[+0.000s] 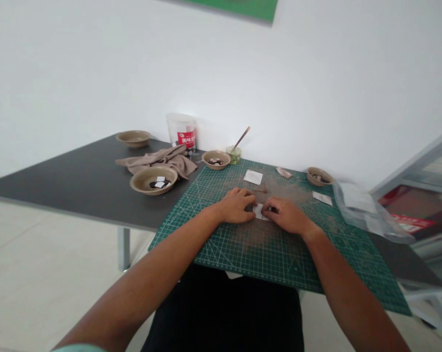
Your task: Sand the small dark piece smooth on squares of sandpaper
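A small white piece of paper (260,212) lies on the green cutting mat (221,249) in front of me. My left hand (237,205) has its fingers curled closed at the paper's left edge. At its right edge, the thumb and fingers of my right hand (285,215) are pinched together on it. The fingers cover part of the sheet, and any small thing under them is hidden. Just beyond lies a thin brown tool (259,190). Farther back on the mat is another white square (253,177), and to the right a marked white slip (322,198).
A bowl of dark and white pieces (138,185), a crumpled brown cloth (158,159), a clear tub (182,129) and another bowl (133,142) stand left. Along the back are a small bowl (206,159) and a cup (234,157) with a brush. Plastic bags (374,220) lie right.
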A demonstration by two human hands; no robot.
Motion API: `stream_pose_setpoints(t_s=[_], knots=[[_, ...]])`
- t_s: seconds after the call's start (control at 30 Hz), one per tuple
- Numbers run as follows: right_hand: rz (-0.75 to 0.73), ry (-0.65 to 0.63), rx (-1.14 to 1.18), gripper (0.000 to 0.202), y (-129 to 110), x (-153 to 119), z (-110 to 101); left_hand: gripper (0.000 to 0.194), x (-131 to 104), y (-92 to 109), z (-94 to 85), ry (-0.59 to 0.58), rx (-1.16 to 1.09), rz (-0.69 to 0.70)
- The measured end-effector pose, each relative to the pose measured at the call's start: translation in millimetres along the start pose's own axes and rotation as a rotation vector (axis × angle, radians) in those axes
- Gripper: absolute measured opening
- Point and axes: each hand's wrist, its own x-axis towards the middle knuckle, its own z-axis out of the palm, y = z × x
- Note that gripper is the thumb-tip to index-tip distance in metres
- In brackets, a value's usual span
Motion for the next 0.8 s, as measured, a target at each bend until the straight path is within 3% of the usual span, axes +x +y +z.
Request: stream_pose_setpoints(t_s=[0.17,0.37,0.53,0.7,0.8], knots=[[0.034,0.067,-0.046,0.01,5,7,0,0.039,-1,0,-0.7,0.013,-0.002,0.012],[-0.025,-0.024,0.009,0.005,-2,1,-3,0.038,-1,-1,-0.6,0.02,-0.012,0.01],[0.019,0.06,-0.018,0.01,-4,6,4,0.037,0,0,-0.3,0.02,0.004,0.005],[-0.031,0.024,-0.006,0.006,-5,10,5,0.037,0,-1,0.4,0.036,0.007,0.011],[0.007,0.066,-0.016,0.01,-1,9,4,0.037,0,-1,0.0,0.04,0.01,0.014]])
